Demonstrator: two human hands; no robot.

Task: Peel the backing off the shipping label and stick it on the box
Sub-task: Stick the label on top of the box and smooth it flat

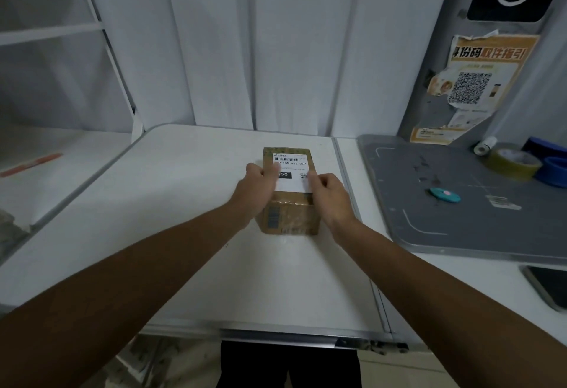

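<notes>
A small brown cardboard box point(290, 215) stands in the middle of the white table point(184, 203). A white shipping label point(291, 166) with a barcode and a QR code lies flat on the box's top. My left hand point(256, 186) rests on the label's left edge, fingers over the printed part. At the label's near right corner, the fingertips of my right hand point(329, 196) touch the paper. Both hands press down on the label rather than grip it. No loose backing sheet shows anywhere.
A grey mat point(445, 203) lies to the right with a teal disc point(445, 195), a yellowish tape roll point(511, 162), a blue tape roll point(555, 169) and a small white roll point(484, 145). A dark phone point(549, 286) sits at the right edge. White shelving point(61, 31) stands left.
</notes>
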